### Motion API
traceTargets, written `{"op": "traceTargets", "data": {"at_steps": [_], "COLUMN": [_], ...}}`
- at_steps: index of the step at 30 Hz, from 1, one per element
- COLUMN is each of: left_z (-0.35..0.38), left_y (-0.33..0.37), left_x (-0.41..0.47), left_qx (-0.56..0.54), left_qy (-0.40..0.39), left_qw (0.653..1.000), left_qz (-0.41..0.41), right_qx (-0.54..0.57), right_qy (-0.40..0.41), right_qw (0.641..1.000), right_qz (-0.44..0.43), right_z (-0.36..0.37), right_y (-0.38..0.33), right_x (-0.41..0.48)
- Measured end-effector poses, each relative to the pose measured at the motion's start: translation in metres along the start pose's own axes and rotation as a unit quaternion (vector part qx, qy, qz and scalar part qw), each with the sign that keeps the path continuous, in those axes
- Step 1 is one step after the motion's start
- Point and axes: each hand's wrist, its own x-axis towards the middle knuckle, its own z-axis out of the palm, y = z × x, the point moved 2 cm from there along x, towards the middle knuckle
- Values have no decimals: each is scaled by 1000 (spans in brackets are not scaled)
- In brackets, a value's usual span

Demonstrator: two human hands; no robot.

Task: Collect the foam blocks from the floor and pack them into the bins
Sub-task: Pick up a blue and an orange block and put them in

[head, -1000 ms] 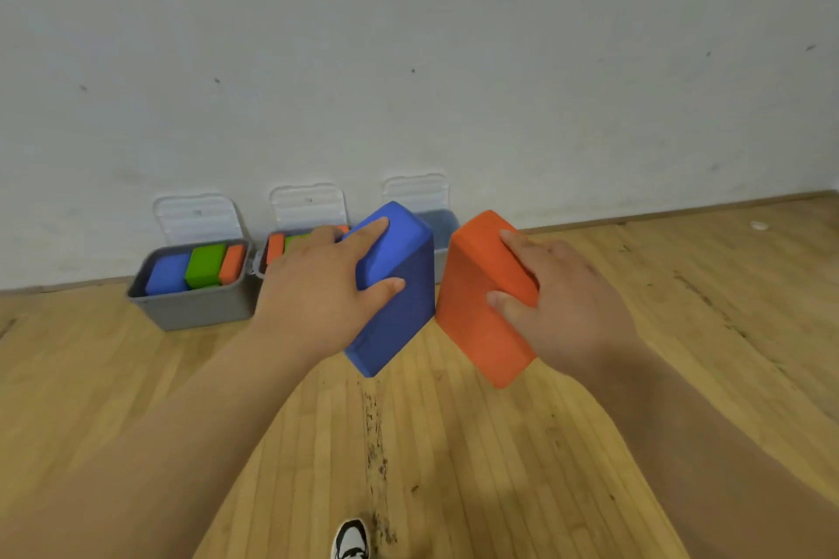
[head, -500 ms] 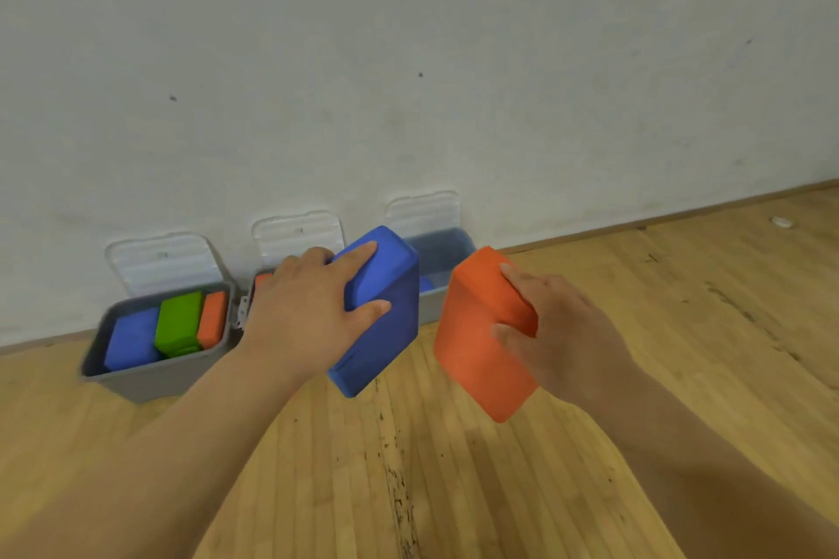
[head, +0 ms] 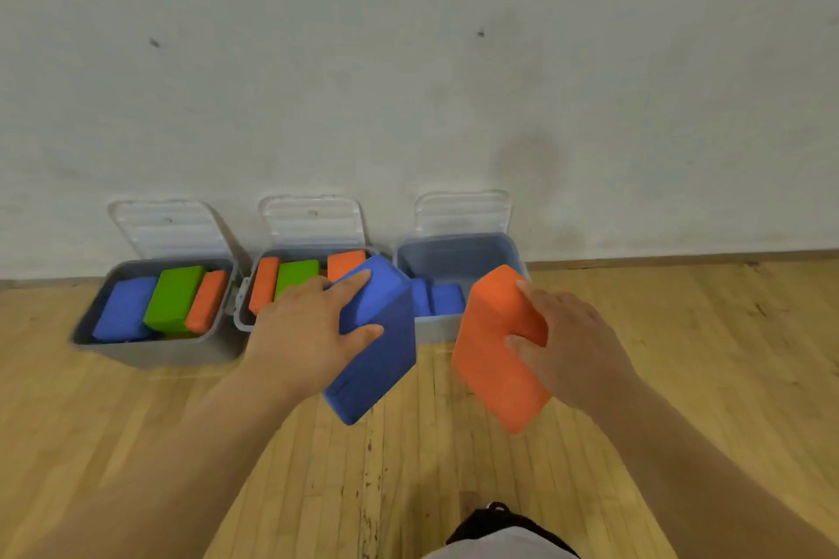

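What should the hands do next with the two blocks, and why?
Probably move both forward over the right bin: the left hand grips a blue block, the right hand an orange block, both held short of it, and it looks emptiest.

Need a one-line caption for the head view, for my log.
Left hand grips a blue block, right hand an orange block, above the floor before three open bins.
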Motion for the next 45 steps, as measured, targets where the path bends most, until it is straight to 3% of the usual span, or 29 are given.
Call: {"op": "traceTargets", "data": {"at_steps": [10,25,29,35,42,45], "left_z": [23,169,255,423,571,598], "left_y": [20,-1,-11,-23,-36,-48], "left_x": [167,511,550,603,639,653], "left_qx": [-41,-63,-99,-161,-215,-238], "left_qy": [-45,-217,-259,-274,-245,-254], "left_qw": [997,974,960,940,928,913], "left_qz": [-50,18,-34,-128,-178,-213], "right_qx": [-24,-18,-29,-79,-123,-217], "right_qy": [-76,-178,-225,-313,-489,-467], "right_qw": [997,976,968,946,860,853], "right_qz": [-18,121,107,9,-74,-87], "right_z": [-16,90,161,344,545,581], "right_y": [69,142,182,280,371,379], "right_x": [210,454,530,666,772,770]}}
